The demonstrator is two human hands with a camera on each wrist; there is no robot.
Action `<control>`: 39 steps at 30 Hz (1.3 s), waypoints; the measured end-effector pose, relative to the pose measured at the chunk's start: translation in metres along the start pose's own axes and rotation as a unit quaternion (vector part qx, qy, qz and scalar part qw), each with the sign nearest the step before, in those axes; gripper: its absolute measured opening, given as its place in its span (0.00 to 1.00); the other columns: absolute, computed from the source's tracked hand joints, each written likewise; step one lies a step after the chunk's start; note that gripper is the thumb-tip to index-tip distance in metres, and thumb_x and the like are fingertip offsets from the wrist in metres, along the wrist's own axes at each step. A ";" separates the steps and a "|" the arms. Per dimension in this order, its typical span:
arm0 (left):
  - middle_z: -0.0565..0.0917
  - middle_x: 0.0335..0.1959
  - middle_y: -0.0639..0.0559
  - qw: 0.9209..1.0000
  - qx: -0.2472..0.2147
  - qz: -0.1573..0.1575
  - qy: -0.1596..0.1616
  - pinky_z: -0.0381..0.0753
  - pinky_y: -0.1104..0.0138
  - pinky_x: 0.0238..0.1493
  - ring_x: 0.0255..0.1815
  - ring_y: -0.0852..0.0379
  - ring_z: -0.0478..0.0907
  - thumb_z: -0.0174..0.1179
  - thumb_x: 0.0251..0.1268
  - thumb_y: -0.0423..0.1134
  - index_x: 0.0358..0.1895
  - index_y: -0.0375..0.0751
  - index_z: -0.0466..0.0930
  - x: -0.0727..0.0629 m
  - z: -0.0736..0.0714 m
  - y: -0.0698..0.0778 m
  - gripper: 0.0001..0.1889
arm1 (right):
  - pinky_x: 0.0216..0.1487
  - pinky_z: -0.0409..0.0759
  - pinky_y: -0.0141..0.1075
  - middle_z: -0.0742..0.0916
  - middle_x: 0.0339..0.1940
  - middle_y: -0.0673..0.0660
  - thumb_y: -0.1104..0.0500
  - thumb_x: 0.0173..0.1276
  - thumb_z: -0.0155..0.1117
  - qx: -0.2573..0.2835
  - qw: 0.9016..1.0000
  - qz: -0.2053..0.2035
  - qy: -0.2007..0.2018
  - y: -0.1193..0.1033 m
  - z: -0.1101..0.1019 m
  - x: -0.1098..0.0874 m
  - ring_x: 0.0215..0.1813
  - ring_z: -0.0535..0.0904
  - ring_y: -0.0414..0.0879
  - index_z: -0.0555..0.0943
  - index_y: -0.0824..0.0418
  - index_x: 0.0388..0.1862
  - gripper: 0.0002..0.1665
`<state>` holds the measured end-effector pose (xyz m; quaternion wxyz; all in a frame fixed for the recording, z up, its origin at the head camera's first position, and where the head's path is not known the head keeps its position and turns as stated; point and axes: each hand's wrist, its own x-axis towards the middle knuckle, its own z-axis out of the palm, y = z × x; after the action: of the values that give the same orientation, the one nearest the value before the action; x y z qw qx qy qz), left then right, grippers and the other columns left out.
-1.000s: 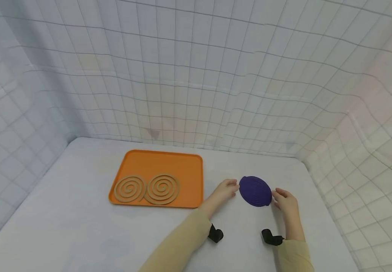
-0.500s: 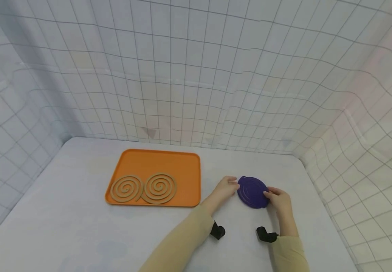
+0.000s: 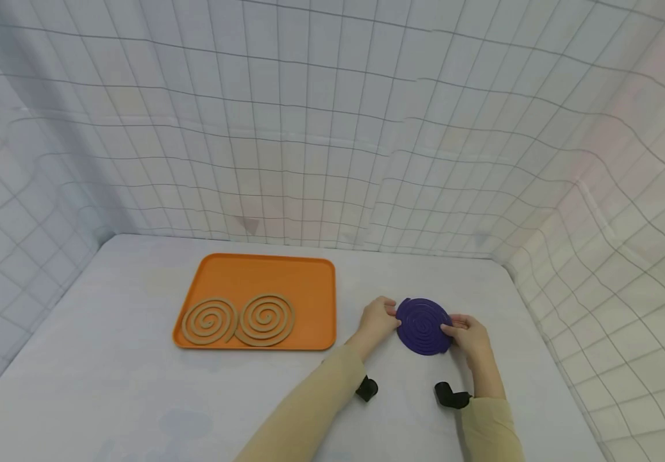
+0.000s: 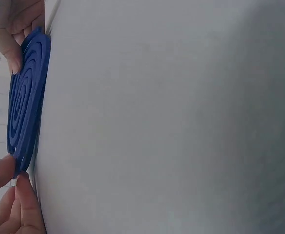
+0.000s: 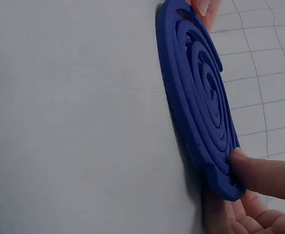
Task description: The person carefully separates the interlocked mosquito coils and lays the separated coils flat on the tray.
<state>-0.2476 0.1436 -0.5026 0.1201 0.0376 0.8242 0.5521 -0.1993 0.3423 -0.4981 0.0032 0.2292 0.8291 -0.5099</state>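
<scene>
A flat, round purple mosquito coil (image 3: 423, 327), tightly wound, is held between both hands at the right of the table in the head view. My left hand (image 3: 377, 323) pinches its left edge; in the left wrist view the thumb and fingers meet on the rim of the bluish coil (image 4: 28, 97). With thumb on top and fingers underneath, my right hand (image 3: 472, 339) grips the opposite edge. Seen from the right wrist, the coil (image 5: 193, 92) is tilted close over the white surface, its spiral slots showing narrow gaps.
An orange tray (image 3: 274, 273) lies left of the hands. Along its front side rest two tan mosquito coils, the left one (image 3: 210, 322) beside the right one (image 3: 265, 319). White grid-lined curtains (image 3: 309, 128) enclose the white table (image 3: 107, 385) at the back and sides.
The right hand has closed its thumb and fingers on the purple coil's right edge. The left hand has come to pinch its left edge. The coil has shifted slightly left in view.
</scene>
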 end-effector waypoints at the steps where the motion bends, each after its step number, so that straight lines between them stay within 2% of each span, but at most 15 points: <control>1: 0.87 0.43 0.42 1.000 0.005 -0.003 0.002 0.84 0.66 0.47 0.44 0.52 0.84 0.68 0.53 0.25 0.52 0.33 0.80 0.000 -0.001 0.000 0.20 | 0.34 0.74 0.19 0.87 0.46 0.61 0.65 0.64 0.67 0.000 1.000 -0.001 -0.005 0.000 0.000 0.000 0.33 0.74 0.27 0.72 0.75 0.61 0.28; 7: 0.87 0.41 0.47 1.000 0.015 -0.016 0.004 0.82 0.68 0.44 0.42 0.55 0.82 0.69 0.53 0.26 0.52 0.37 0.81 0.001 -0.006 -0.001 0.21 | 0.39 0.74 0.18 0.83 0.58 0.67 0.64 0.68 0.64 0.014 0.999 -0.004 -0.046 -0.002 0.003 -0.001 0.39 0.75 0.26 0.69 0.74 0.67 0.31; 11: 0.87 0.44 0.44 1.000 -0.008 -0.009 -0.003 0.83 0.68 0.45 0.45 0.53 0.83 0.67 0.52 0.23 0.52 0.35 0.80 -0.002 -0.010 -0.002 0.21 | 0.41 0.74 0.19 0.82 0.58 0.64 0.62 0.70 0.63 0.018 0.998 0.003 -0.067 -0.003 0.005 -0.002 0.42 0.75 0.27 0.68 0.73 0.69 0.32; 16: 0.87 0.46 0.42 0.998 -0.051 -0.018 -0.026 0.84 0.69 0.45 0.45 0.53 0.84 0.66 0.53 0.22 0.54 0.32 0.80 -0.002 -0.017 -0.007 0.22 | 0.42 0.74 0.18 0.83 0.57 0.60 0.61 0.69 0.64 0.042 0.996 0.012 -0.079 -0.004 0.006 -0.004 0.41 0.75 0.26 0.67 0.73 0.70 0.34; 19: 0.86 0.46 0.40 0.993 -0.105 -0.037 -0.049 0.86 0.68 0.43 0.42 0.54 0.84 0.65 0.55 0.21 0.55 0.30 0.79 -0.001 -0.022 -0.008 0.21 | 0.43 0.75 0.17 0.83 0.56 0.57 0.61 0.69 0.64 0.066 0.994 0.018 -0.086 -0.006 0.007 -0.006 0.41 0.76 0.25 0.66 0.73 0.71 0.35; 23: 0.84 0.50 0.37 0.984 -0.152 -0.043 -0.080 0.87 0.65 0.44 0.42 0.51 0.85 0.64 0.59 0.23 0.57 0.28 0.78 -0.004 -0.033 -0.007 0.20 | 0.46 0.76 0.17 0.83 0.56 0.53 0.60 0.69 0.65 0.098 0.990 0.016 -0.100 -0.011 0.008 -0.008 0.43 0.77 0.24 0.65 0.72 0.71 0.36; 26: 0.83 0.53 0.37 0.983 -0.147 -0.036 -0.099 0.86 0.64 0.46 0.44 0.51 0.85 0.63 0.62 0.26 0.59 0.29 0.78 -0.006 -0.043 -0.008 0.20 | 0.47 0.78 0.19 0.85 0.53 0.50 0.60 0.68 0.66 0.112 0.987 0.004 -0.114 -0.015 0.010 -0.011 0.43 0.79 0.24 0.65 0.73 0.71 0.37; 31: 0.83 0.54 0.38 0.985 -0.131 -0.009 -0.113 0.86 0.65 0.48 0.48 0.51 0.84 0.64 0.63 0.28 0.58 0.31 0.78 -0.009 -0.064 -0.009 0.20 | 0.46 0.82 0.24 0.88 0.42 0.44 0.60 0.67 0.67 0.129 0.981 -0.026 -0.144 -0.023 0.014 -0.021 0.42 0.83 0.30 0.71 0.75 0.65 0.32; 36: 0.83 0.55 0.36 0.983 -0.116 0.016 -0.139 0.85 0.63 0.50 0.52 0.48 0.83 0.61 0.65 0.27 0.59 0.32 0.77 -0.019 -0.090 -0.009 0.18 | 0.46 0.84 0.29 0.90 0.36 0.43 0.62 0.68 0.66 0.147 0.967 -0.052 -0.200 -0.030 0.022 -0.033 0.42 0.86 0.36 0.80 0.68 0.52 0.16; 39: 0.81 0.57 0.36 0.985 -0.084 0.032 -0.149 0.84 0.60 0.53 0.57 0.45 0.80 0.60 0.67 0.29 0.60 0.33 0.76 -0.029 -0.105 -0.009 0.18 | 0.46 0.85 0.30 0.90 0.35 0.44 0.64 0.68 0.65 0.163 0.958 -0.058 -0.228 -0.033 0.029 -0.039 0.41 0.86 0.37 0.83 0.61 0.44 0.07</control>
<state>-0.2444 0.0398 -0.4685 0.2267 0.1353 0.7461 0.6112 -0.1832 0.2906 -0.4750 0.1251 0.0555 0.7237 -0.6764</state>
